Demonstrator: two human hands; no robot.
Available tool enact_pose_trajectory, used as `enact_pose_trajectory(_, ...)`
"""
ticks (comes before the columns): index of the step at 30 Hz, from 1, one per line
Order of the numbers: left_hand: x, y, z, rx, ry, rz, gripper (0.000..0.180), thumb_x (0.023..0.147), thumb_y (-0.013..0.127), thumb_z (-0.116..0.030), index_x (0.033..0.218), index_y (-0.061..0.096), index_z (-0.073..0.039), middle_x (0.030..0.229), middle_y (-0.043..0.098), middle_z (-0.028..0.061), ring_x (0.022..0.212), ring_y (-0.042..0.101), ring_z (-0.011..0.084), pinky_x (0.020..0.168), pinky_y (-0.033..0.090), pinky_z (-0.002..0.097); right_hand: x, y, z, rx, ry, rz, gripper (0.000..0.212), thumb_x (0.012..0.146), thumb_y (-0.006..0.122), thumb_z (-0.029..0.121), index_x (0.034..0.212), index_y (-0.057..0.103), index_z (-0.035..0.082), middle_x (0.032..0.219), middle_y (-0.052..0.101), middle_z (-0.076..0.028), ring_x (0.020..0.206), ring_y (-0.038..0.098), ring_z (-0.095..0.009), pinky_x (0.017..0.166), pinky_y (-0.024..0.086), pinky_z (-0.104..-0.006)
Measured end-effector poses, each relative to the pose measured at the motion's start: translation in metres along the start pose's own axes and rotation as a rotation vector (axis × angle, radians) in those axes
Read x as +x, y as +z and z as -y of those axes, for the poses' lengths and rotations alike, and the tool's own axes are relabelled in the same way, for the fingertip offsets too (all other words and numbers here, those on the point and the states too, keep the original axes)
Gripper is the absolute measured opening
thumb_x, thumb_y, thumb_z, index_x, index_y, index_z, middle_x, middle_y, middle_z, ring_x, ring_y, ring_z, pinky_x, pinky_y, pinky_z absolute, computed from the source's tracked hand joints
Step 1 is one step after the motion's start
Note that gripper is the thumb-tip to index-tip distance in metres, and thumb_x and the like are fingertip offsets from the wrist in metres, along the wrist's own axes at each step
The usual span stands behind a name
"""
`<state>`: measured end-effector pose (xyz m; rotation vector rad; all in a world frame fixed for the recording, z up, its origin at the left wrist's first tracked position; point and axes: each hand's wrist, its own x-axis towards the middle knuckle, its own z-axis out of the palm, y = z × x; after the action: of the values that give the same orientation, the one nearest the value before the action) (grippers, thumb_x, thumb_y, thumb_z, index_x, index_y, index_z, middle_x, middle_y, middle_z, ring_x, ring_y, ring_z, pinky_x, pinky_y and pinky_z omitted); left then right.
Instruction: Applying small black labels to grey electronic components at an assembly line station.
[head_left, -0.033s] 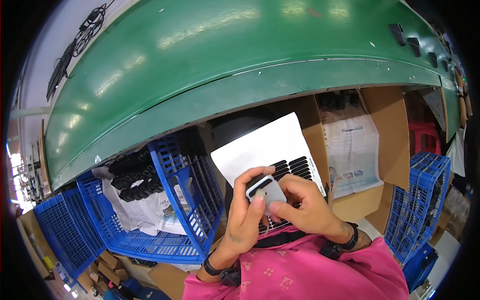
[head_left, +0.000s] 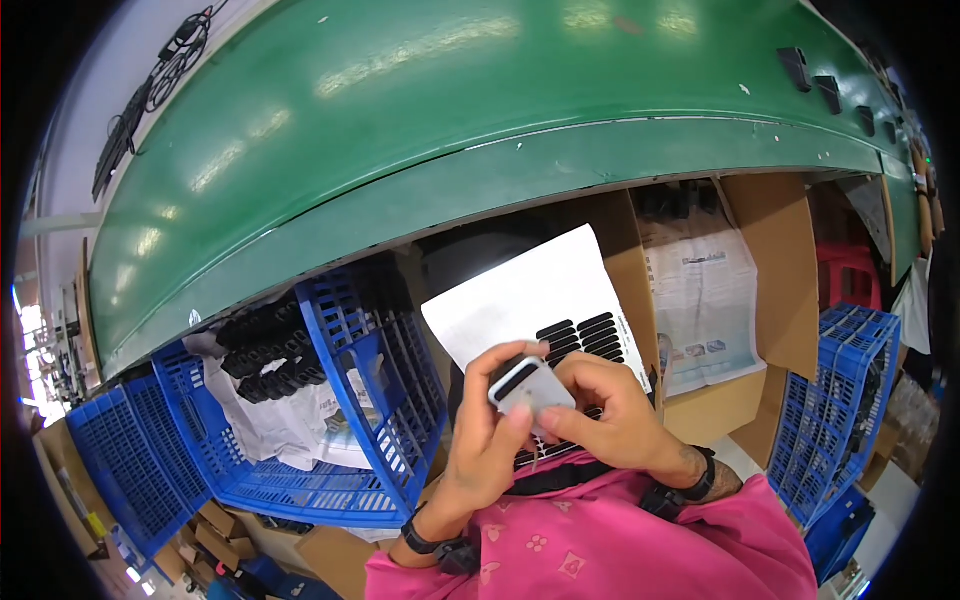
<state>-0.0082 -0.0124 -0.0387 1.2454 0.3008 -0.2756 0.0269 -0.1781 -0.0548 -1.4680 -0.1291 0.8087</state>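
A small silver-grey case-like piece with rounded corners is held in front of my body. A black oval strip lies along its upper left end. My left hand grips it from the left, thumb on the face and index finger curled round the top. From the other side my right hand pinches it between thumb and bent fingers. Just behind and beneath the hands lies a white sheet bearing rows of black oval stickers. The hands cover part of those rows.
A long green workbench spans the far side. To the left, a blue crate holds black parts on paper. An open cardboard box with a printed sheet inside stands at the right, beside another blue crate.
The silver-grey piece has tilted slightly in my hands, so its black strip shows more fully. My left thumb has shifted a little lower on its face.
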Motion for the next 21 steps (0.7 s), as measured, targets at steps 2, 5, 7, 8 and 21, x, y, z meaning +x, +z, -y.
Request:
enact_pose_trajectory(2,-0.01,-0.022,0.009,0.087,0.027,0.074,0.046,0.092,0.053,-0.023,0.128,0.037,0.001,0.108,0.057,0.0121,0.081,0.058,0.0131,0.067,0.048,0.023,-0.004,-0.004,-0.001,-0.032,-0.035,0.022,0.021,0.082,0.069,0.01,0.089,0.055,-0.004,0.085,0.052,-0.003,0.064,0.053,-0.007,0.056,0.045,-0.0214)
enact_pose_trajectory(5,-0.019,-0.04,0.007,0.188,-0.037,0.134,0.042,0.089,0.057,-0.02,0.123,0.047,0.003,0.103,0.06,0.0112,0.088,0.057,0.0152,0.078,0.046,0.0259,-0.002,-0.001,-0.003,-0.075,-0.037,0.058,0.019,0.081,0.07,0.008,0.086,0.057,-0.004,0.086,0.054,-0.004,0.064,0.053,-0.007,0.055,0.044,-0.0196)
enact_pose_trajectory(7,-0.018,-0.046,0.003,0.408,-0.041,0.213,0.041,0.087,0.058,-0.017,0.123,0.054,0.003,0.104,0.06,0.0111,0.09,0.058,0.0165,0.079,0.047,0.026,0.001,0.004,-0.002,-0.122,-0.032,0.073,0.018,0.079,0.071,0.007,0.089,0.06,-0.004,0.087,0.055,-0.005,0.063,0.053,-0.007,0.056,0.044,-0.0188)
enact_pose_trajectory(8,-0.019,-0.051,0.005,0.385,-0.027,0.196,0.039,0.087,0.059,-0.018,0.119,0.059,0.003,0.105,0.06,0.0122,0.095,0.058,0.0195,0.082,0.046,0.0279,0.003,0.006,-0.001,-0.123,-0.034,0.078,0.018,0.079,0.071,0.007,0.089,0.06,-0.004,0.087,0.055,-0.005,0.063,0.053,-0.007,0.056,0.044,-0.0188)
enact_pose_trajectory(21,-0.009,-0.084,0.044,-0.211,-0.213,0.003,0.069,0.092,0.045,-0.054,0.108,0.057,0.012,0.092,0.064,0.0151,0.072,0.065,0.0215,0.064,0.054,0.0304,0.034,0.034,-0.019,-0.963,-0.531,-0.358,0.043,0.07,0.074,0.007,0.111,0.063,0.004,0.092,0.052,-0.007,0.074,0.052,-0.021,0.059,0.045,-0.0309)
